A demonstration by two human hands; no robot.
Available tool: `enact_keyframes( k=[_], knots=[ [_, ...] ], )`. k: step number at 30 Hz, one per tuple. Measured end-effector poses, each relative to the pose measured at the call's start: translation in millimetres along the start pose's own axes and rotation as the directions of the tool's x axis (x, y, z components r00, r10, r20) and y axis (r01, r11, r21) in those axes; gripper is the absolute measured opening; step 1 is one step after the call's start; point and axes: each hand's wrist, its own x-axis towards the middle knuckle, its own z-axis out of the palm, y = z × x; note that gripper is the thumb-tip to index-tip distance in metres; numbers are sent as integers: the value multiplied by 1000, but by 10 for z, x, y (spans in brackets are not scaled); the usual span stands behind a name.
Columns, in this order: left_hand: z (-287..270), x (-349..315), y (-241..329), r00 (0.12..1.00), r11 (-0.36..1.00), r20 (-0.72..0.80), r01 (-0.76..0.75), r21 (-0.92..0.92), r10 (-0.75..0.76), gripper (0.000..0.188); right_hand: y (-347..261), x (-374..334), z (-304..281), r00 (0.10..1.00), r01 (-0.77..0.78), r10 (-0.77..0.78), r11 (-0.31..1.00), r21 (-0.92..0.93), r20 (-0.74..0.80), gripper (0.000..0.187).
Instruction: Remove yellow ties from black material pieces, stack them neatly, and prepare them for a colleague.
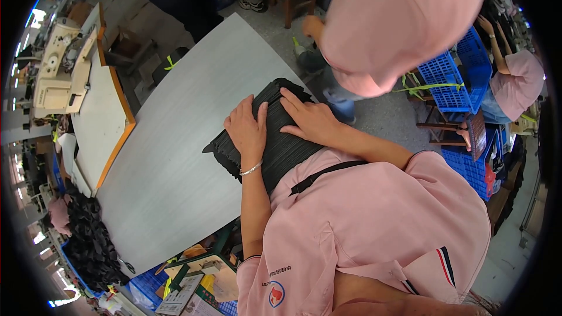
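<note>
One stack of dark layered pieces, black to charcoal, lying on the grey table, at its near right part, against my body. Long axis: slantwise, roughly in line with the table's near edge, as far as my hands leave it visible; one pointed corner juts toward the table's middle. Appearance: matt, many thin layers packed close, the edges showing as fine ridges, slightly uneven at the ends. My left hand: laid flat on the stack, fingers near together, thumb apart, pointing toward the table's far side; silver bracelet at the wrist. My right hand: flat on the stack, fingers spread, thumb apart, pointing toward the table's left. Left of the table: one white worktop with orange edging, bearing a pale sewing machine. By the table's near left corner: one heap of black cloth. Right of the table: one co-worker in pink, partly blurred; beyond, one blue crate.
</note>
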Motion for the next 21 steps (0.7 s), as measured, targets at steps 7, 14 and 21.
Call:
enact_keyframes(
  k=[7,14,21],
  knots=[
    [-4,-3,-9,1000,1000,-9,-20,4,20,38,13,24,25,999,18,-17,999,38,-38,74],
    [8,-18,-22,1000,1000,28,0,-13,0,35,-52,125,20,998,-13,14,1000,17,-55,89],
    [37,-33,-46,1000,1000,22,3,-5,-3,35,-55,124,85,998,-14,13,1000,-16,-68,86]
  ],
)
